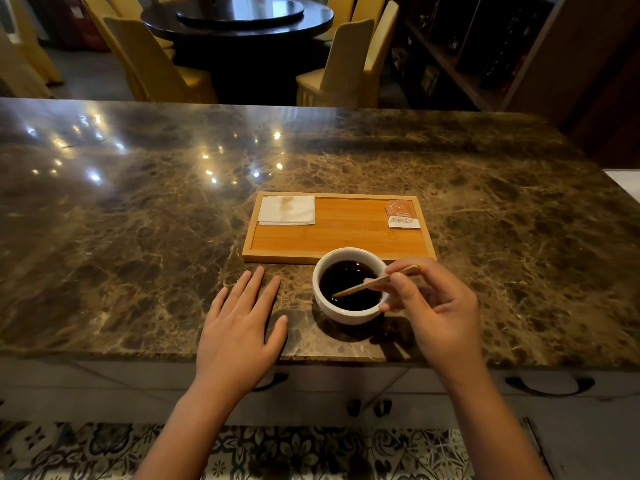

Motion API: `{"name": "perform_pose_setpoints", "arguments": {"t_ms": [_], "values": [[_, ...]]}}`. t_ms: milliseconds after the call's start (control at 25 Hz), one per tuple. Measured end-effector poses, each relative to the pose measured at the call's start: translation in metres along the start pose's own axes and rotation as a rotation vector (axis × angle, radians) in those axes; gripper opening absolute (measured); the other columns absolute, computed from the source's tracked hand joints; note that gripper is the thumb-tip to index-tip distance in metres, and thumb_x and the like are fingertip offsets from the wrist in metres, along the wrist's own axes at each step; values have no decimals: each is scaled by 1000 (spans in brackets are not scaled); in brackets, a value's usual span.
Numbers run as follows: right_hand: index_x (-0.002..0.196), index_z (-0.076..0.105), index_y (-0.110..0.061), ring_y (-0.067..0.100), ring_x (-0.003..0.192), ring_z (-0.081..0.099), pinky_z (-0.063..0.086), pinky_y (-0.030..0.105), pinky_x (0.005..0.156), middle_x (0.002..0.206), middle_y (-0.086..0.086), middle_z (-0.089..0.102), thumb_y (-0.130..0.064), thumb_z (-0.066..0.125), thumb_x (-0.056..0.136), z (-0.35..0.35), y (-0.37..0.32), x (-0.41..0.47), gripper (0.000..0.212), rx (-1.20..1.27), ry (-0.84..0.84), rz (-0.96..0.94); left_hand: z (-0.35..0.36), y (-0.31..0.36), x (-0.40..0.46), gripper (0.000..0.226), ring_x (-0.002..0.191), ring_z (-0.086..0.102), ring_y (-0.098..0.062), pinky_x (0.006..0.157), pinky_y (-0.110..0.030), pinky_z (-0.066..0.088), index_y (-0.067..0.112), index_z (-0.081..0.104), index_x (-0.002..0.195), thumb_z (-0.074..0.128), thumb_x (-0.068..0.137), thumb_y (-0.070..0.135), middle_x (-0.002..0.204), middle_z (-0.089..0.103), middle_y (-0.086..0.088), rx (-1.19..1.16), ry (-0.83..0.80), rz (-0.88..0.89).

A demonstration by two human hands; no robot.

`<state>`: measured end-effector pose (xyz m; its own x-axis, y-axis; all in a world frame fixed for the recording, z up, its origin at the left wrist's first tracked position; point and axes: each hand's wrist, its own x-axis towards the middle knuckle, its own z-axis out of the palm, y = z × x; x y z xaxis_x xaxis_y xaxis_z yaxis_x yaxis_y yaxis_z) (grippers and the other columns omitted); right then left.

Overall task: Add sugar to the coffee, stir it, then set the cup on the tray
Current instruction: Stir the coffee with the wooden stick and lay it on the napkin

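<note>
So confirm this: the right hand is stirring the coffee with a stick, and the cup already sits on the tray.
Not quite. The head view shows the cup on the counter, just in front of the tray. The rest holds: the right hand holds the stick in the coffee.

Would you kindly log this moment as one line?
right hand: stirring white coffee cup with wooden stick | left hand: flat on counter | bamboo tray: cupless

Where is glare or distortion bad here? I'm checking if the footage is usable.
Head view: ceiling-light glare spots the marble counter far left; wide-angle bending curves its edges; the cup, stirrer and right hand stay sharp, casting a soft shadow toward the viewer.
</note>
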<state>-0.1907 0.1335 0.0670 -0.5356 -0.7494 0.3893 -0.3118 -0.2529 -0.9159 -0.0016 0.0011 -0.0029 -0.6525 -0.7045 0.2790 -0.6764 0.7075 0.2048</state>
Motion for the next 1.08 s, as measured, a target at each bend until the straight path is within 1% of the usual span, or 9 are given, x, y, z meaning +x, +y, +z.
{"name": "perform_pose_setpoints", "arguments": {"t_ms": [80, 200, 360, 520, 640, 760, 880, 1000, 1080], "values": [[90, 65, -13, 15, 82, 70, 58, 24, 61, 87, 10, 68, -18, 54, 86, 8, 6, 2, 13, -19, 62, -23, 0, -1, 0, 56, 133, 23, -19, 106, -42, 19, 19, 39, 137, 31, 88, 45, 144, 33, -9, 0, 1, 0], [94, 64, -11, 12, 79, 66, 57, 25, 62, 89, 4, 65, -19, 51, 89, 4, 8, 4, 16, -272, 111, -147, 0, 0, 0, 56, 133, 23, -19, 106, -42, 18, 20, 39, 137, 31, 88, 45, 144, 34, -9, -1, 3, -1], [95, 59, -12, 9, 74, 60, 50, 17, 59, 89, -8, 57, -20, 47, 89, -8, 2, -3, 16, -447, 30, -232, 0, 0, 0, 56, 133, 22, -18, 106, -41, 17, 20, 39, 138, 31, 88, 46, 144, 34, -8, -4, 5, -2], [91, 60, -19, 9, 67, 60, 46, 10, 57, 83, -11, 58, -24, 47, 87, -10, -3, -11, 14, -315, 1, -117, 1, 0, 0, 56, 134, 21, -18, 106, -39, 15, 21, 38, 138, 30, 88, 46, 145, 33, -8, -4, 4, -2], [85, 63, -18, 10, 62, 64, 50, 13, 52, 82, -10, 69, -14, 56, 88, -10, -5, -11, 8, -64, 76, 64, 1, 0, 0, 57, 134, 21, -18, 106, -40, 16, 21, 37, 138, 30, 88, 46, 145, 32, -8, -2, 4, -4], [87, 66, -15, 9, 69, 69, 54, 16, 53, 80, -10, 73, -9, 53, 87, -8, -2, -8, 14, 27, 135, 169, 0, 0, 0, 56, 133, 22, -18, 106, -41, 17, 21, 38, 138, 30, 88, 46, 145, 33, -8, -2, 8, -6], [87, 67, -15, 16, 69, 70, 55, 19, 53, 79, -2, 73, -14, 54, 86, -12, -1, 0, 13, 86, 201, 186, 0, 1, 0, 56, 133, 22, -18, 106, -40, 17, 21, 38, 138, 30, 88, 46, 144, 33, -8, 0, 12, -6], [86, 67, -18, 15, 72, 71, 55, 19, 52, 77, -1, 72, -19, 56, 86, -24, -8, 14, 11, 59, 262, 148, 0, 0, 0, 56, 133, 22, -18, 106, -40, 16, 20, 38, 138, 30, 88, 46, 144, 33, -8, 7, 6, -3], [87, 66, -17, 13, 72, 71, 55, 18, 51, 80, -2, 70, -15, 54, 88, -33, -13, 24, 11, 4, 277, 128, 1, 0, 0, 56, 133, 23, -19, 106, -40, 17, 20, 38, 138, 30, 88, 46, 144, 34, -8, 14, 6, -1]]}}
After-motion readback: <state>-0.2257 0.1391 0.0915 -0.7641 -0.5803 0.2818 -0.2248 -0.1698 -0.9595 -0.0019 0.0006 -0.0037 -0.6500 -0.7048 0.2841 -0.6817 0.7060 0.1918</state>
